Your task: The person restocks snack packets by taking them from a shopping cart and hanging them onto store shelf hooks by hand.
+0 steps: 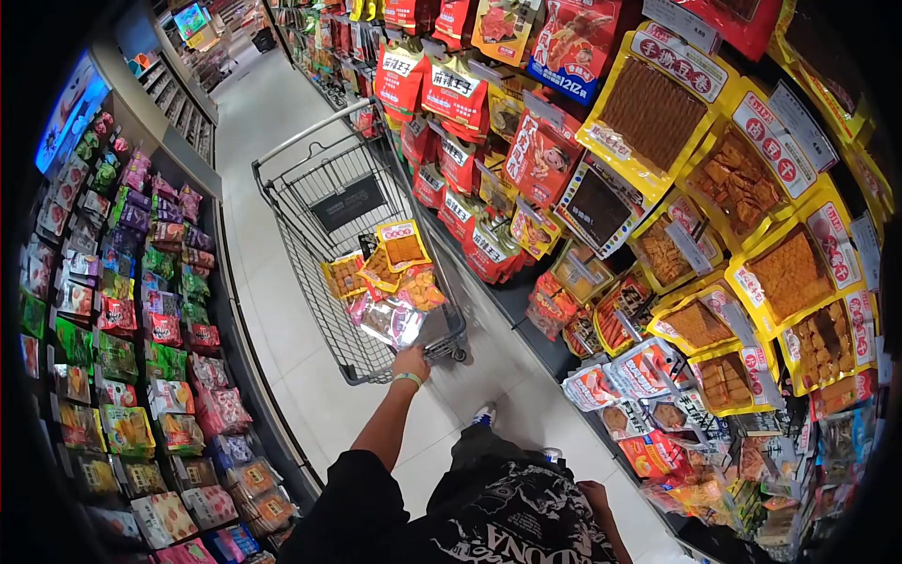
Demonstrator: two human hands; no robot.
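Cart (348,201) ahead, slightly left, long axis up the aisle (299,376), handle at far end. Snack packs (404,250) heaped in its near end. Left hand (411,362) nearer, curled on near rim. Right hand (594,493) apart; grip unclear.

Worn on head. Facing forward and down, over wearer's shirt (526,517) at bottom edge. Close to shirt, farther from shopping cart (349,202). Wide, round-edged, taking in floor (249,273) toward upper left.
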